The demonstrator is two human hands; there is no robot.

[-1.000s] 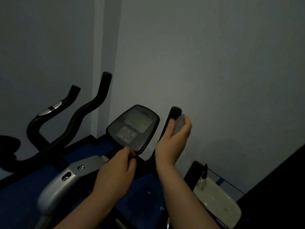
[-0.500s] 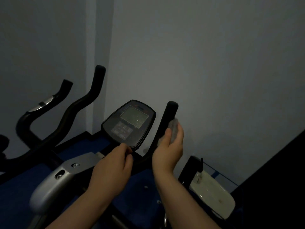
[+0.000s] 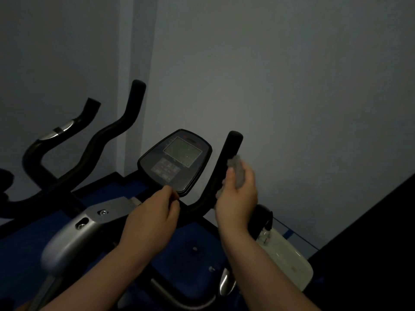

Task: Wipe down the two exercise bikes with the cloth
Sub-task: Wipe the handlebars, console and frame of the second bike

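Observation:
The near exercise bike has a black console [image 3: 177, 160] with a grey screen and two upright black handlebar ends. My right hand [image 3: 235, 196] grips a grey cloth [image 3: 235, 170] and wraps it around the right handlebar [image 3: 229, 158], partway down from its tip. My left hand [image 3: 155, 218] curls around the crossbar just below the console's front edge. A second bike's black handlebar [image 3: 56, 135] with a silver sensor plate stands to the left, apart from both hands.
A grey wall rises close behind the bikes. The near bike's silver frame housing [image 3: 74, 241] lies low at the left. A white base cover [image 3: 285, 254] sits on the blue floor [image 3: 190, 241] at the lower right. Darkness fills the right corner.
My right hand with the cloth has slid down the right handlebar from its tip. My left hand has stayed on the bar below the console.

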